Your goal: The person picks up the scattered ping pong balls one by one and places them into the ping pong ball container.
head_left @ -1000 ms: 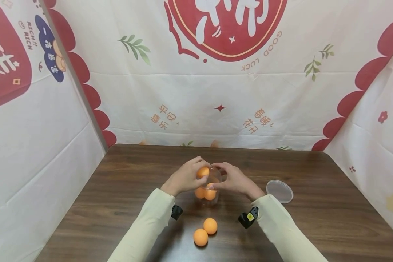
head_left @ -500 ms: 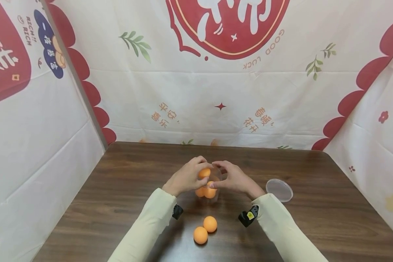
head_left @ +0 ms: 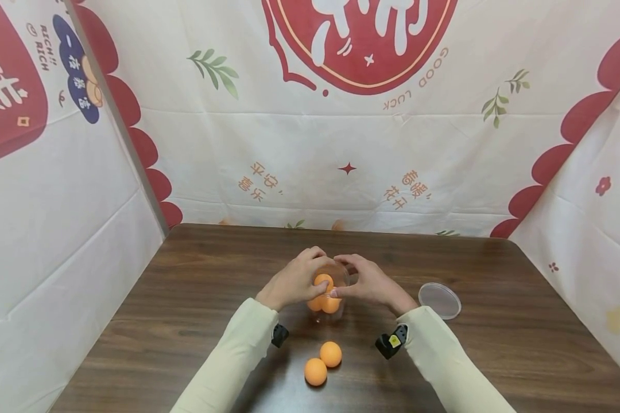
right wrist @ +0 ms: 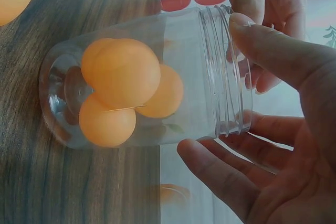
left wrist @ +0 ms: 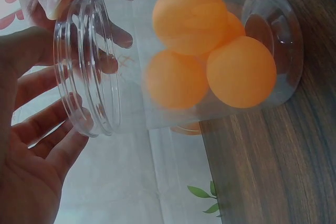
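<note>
A clear plastic jar (head_left: 339,274) with a threaded neck stands on the table between both hands. Several orange balls (left wrist: 241,72) are piled in its lower part. My right hand (head_left: 371,282) curls round the jar's neck, thumb at the near side and fingers at the far side. At the mouth, my left hand (head_left: 291,281) has relaxed fingers around the opening and nothing in its grasp; in the left wrist view its fingertips (left wrist: 76,129) come right at the rim. Two more orange balls (head_left: 316,371) lie on the table in front of the jar.
A clear round lid (head_left: 440,300) lies flat to the right of the right hand. The dark wooden table (head_left: 186,344) has printed white cloth (head_left: 289,137) hanging behind it and along both sides.
The ball that was in the left hand at the jar's mouth has gone down onto the others inside. Both hands have stayed nearly in place.
</note>
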The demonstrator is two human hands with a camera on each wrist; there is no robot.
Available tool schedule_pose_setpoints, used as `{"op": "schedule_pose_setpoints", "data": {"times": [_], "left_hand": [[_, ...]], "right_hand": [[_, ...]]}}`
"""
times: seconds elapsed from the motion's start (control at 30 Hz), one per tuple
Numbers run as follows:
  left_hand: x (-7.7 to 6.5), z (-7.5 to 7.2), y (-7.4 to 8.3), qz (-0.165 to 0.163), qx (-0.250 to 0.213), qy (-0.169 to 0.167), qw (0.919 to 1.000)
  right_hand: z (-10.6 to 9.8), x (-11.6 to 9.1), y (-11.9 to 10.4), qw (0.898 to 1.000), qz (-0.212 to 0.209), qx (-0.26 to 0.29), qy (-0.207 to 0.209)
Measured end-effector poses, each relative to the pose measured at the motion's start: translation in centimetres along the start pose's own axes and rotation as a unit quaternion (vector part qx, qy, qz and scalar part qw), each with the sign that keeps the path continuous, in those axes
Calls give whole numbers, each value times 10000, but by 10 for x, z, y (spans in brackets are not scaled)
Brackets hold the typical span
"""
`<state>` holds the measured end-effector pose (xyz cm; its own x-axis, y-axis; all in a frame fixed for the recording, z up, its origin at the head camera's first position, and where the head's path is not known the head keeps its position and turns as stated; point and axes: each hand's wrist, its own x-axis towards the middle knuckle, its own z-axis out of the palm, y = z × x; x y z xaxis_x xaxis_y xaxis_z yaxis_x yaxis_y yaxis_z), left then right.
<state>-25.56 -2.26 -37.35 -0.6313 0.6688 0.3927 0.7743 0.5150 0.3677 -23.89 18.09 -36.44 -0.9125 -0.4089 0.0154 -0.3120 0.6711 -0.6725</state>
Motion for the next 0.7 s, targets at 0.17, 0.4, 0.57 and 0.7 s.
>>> {"op": "schedule_pose_setpoints", "data": {"times": [0.17,0.4,0.57,0.7], "left_hand": [[-1,-1,0,-7,-39,-31,10000],[-1,-1,0,37,-41,-19,10000],[0,-1,0,29,-60,-29,10000],[-2,-3,2,-31,-37,-96,9999]], "right_hand": [[0,0,-1,10000,-24,-21,1],[0,-1,-1,10000,-23,-5,6],[0,0,0,10000,-19,26,1],[0,0,1,10000,-49,33,-1]]}}
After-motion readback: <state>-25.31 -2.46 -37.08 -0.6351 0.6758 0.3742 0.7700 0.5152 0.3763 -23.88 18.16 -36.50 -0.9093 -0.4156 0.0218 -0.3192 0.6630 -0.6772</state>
